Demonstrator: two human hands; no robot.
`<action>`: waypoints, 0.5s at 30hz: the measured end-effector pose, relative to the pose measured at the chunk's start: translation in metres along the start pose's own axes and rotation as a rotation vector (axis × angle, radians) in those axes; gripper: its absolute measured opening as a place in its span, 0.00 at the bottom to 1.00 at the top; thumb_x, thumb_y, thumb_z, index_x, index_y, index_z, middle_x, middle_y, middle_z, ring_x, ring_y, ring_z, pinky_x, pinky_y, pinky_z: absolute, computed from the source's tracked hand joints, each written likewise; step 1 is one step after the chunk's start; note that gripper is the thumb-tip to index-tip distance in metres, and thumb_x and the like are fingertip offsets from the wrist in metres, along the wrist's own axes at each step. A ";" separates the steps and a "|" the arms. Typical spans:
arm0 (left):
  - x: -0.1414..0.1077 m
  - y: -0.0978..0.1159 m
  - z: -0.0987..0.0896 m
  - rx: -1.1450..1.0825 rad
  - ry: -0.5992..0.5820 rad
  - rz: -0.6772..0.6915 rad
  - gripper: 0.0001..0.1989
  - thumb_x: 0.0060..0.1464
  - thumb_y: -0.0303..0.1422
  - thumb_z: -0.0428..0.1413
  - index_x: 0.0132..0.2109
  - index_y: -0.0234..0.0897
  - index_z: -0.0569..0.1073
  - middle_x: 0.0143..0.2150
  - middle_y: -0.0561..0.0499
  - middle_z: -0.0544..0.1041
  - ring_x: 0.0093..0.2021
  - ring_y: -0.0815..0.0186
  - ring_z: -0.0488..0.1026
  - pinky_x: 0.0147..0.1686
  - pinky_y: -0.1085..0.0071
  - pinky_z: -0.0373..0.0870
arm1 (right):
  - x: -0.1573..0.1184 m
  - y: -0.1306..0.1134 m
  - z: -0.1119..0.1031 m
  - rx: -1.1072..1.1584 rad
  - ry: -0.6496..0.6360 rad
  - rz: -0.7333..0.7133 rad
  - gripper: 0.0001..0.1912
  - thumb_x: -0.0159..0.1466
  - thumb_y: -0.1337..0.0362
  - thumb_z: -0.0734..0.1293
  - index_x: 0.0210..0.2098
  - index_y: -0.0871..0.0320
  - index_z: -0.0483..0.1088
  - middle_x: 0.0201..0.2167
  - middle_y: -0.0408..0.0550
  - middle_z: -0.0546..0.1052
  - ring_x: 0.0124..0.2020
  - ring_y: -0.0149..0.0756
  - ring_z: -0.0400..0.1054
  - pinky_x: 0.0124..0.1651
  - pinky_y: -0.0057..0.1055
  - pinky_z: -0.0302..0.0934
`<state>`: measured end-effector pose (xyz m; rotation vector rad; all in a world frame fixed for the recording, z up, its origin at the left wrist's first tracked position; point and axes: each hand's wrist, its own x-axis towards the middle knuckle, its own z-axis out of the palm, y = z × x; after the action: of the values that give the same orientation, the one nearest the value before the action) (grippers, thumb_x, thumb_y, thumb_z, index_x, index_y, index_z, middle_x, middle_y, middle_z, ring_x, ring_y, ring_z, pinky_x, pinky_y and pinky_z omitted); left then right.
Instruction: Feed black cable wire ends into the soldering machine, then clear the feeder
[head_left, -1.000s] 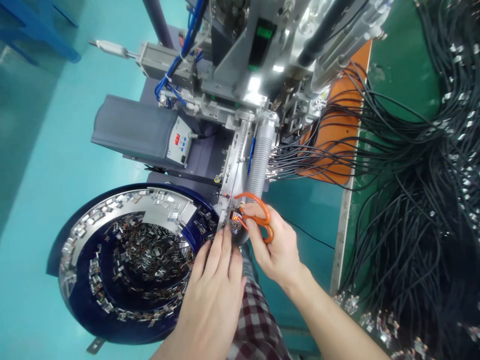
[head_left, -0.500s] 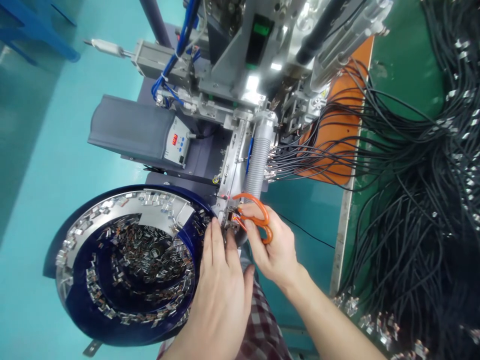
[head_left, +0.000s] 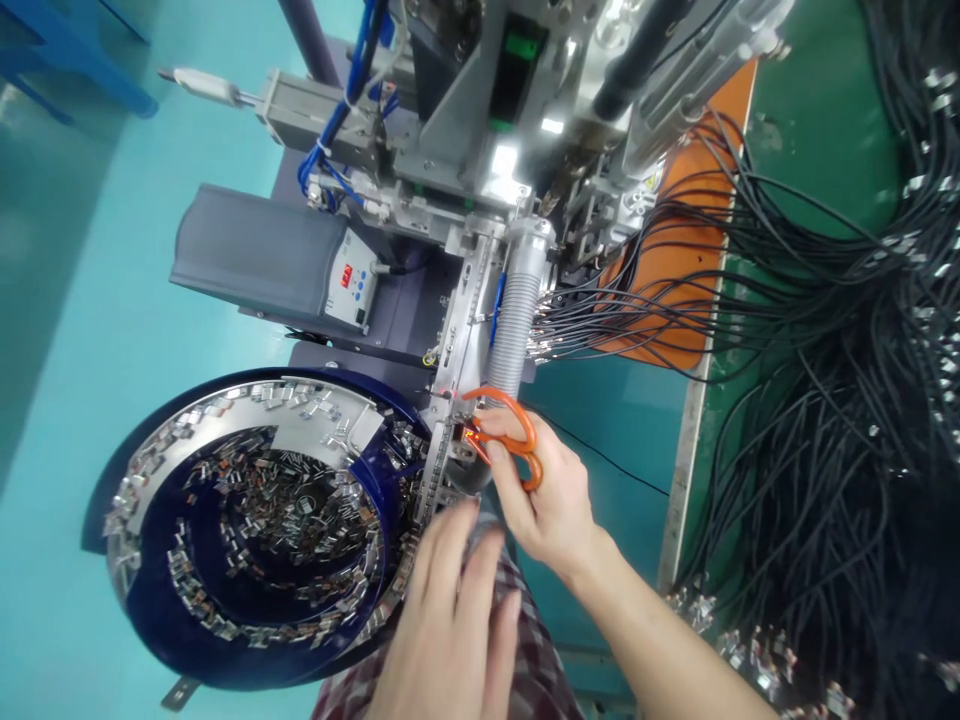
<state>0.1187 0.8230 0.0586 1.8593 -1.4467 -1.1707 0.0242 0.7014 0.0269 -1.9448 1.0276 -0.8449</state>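
Observation:
My right hand [head_left: 551, 500] is closed around a pair of orange-handled scissors [head_left: 532, 430] at the lower end of the metal feed rail [head_left: 438, 460]. The scissors' blades are hidden or too small to make out. Small red lights of a sensor [head_left: 472, 437] glow beside its fingertips. Below the rail, my left hand [head_left: 450, 620] hangs over my lap with fingers loosely stretched and slightly apart, holding nothing. To its left stands a dark blue bowl feeder [head_left: 161, 615] with many small metal connector shells [head_left: 307, 505] inside and along its spiral ledge.
A grey ribbed tube [head_left: 517, 310] runs alongside the rail. The machine [head_left: 457, 130] rises at the top, with a grey control box [head_left: 255, 255] on its left. Many black cables [head_left: 817, 400] spread over an orange plate [head_left: 675, 325] and a green table [head_left: 806, 130] on the right.
My left hand has drawn back from the end of the rail towards my lap, uncovering the rail and bowl edge. My right hand keeps its hold on the scissors at nearly the same spot.

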 end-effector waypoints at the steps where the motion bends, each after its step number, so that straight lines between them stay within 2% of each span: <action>1: -0.010 -0.001 0.003 -0.213 -0.073 -0.087 0.16 0.56 0.28 0.51 0.52 0.38 0.71 0.55 0.41 0.70 0.55 0.53 0.65 0.54 0.57 0.63 | 0.000 0.000 0.000 0.004 -0.002 0.007 0.14 0.62 0.75 0.61 0.46 0.59 0.65 0.41 0.53 0.75 0.45 0.37 0.70 0.48 0.35 0.67; 3: -0.030 -0.008 0.012 -0.713 -0.164 -0.390 0.12 0.56 0.29 0.53 0.47 0.39 0.74 0.43 0.44 0.76 0.42 0.60 0.73 0.40 0.68 0.70 | -0.001 0.001 0.000 0.008 0.001 0.018 0.14 0.62 0.75 0.61 0.46 0.59 0.65 0.41 0.53 0.75 0.45 0.37 0.71 0.48 0.35 0.67; 5: -0.045 -0.019 0.022 -1.233 -0.185 -0.678 0.12 0.57 0.28 0.52 0.48 0.39 0.74 0.39 0.45 0.77 0.38 0.62 0.74 0.33 0.71 0.70 | -0.001 0.001 0.000 0.007 0.002 0.028 0.14 0.62 0.75 0.61 0.46 0.58 0.65 0.42 0.53 0.75 0.45 0.38 0.71 0.48 0.35 0.67; 7: -0.053 -0.031 0.028 -1.593 -0.107 -0.903 0.14 0.57 0.25 0.51 0.49 0.40 0.74 0.46 0.46 0.77 0.42 0.64 0.75 0.36 0.72 0.71 | -0.001 0.001 0.000 0.001 0.005 0.033 0.14 0.62 0.75 0.62 0.46 0.58 0.65 0.41 0.52 0.75 0.45 0.38 0.71 0.47 0.35 0.67; 8: -0.054 -0.037 0.031 -1.718 -0.026 -0.978 0.16 0.58 0.23 0.50 0.49 0.41 0.74 0.49 0.48 0.76 0.45 0.65 0.74 0.40 0.71 0.71 | -0.001 0.000 0.000 -0.003 0.004 0.034 0.14 0.62 0.75 0.61 0.46 0.57 0.65 0.41 0.52 0.76 0.45 0.38 0.71 0.47 0.35 0.67; 10: -0.053 -0.044 0.033 -1.867 0.155 -1.041 0.18 0.59 0.20 0.45 0.47 0.39 0.76 0.53 0.49 0.75 0.50 0.65 0.73 0.47 0.71 0.70 | -0.001 0.000 0.000 -0.014 0.002 0.032 0.14 0.62 0.75 0.61 0.46 0.56 0.65 0.41 0.51 0.76 0.45 0.38 0.71 0.47 0.36 0.67; 12: -0.050 -0.048 0.035 -1.935 0.284 -1.034 0.22 0.60 0.18 0.40 0.45 0.34 0.77 0.52 0.48 0.75 0.53 0.64 0.71 0.49 0.71 0.69 | -0.001 0.000 0.000 -0.016 -0.005 0.031 0.15 0.62 0.75 0.61 0.46 0.56 0.65 0.41 0.50 0.76 0.45 0.38 0.71 0.47 0.36 0.68; 15: -0.048 -0.050 0.037 -2.012 0.339 -1.022 0.25 0.60 0.17 0.36 0.43 0.29 0.78 0.51 0.44 0.75 0.53 0.62 0.71 0.49 0.70 0.70 | -0.002 0.001 0.000 -0.008 -0.012 0.025 0.15 0.61 0.75 0.61 0.47 0.56 0.65 0.41 0.50 0.76 0.44 0.38 0.71 0.47 0.36 0.68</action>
<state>0.1091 0.8875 0.0150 0.8450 1.0321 -1.4589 0.0226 0.7025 0.0259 -1.9379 1.0471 -0.8157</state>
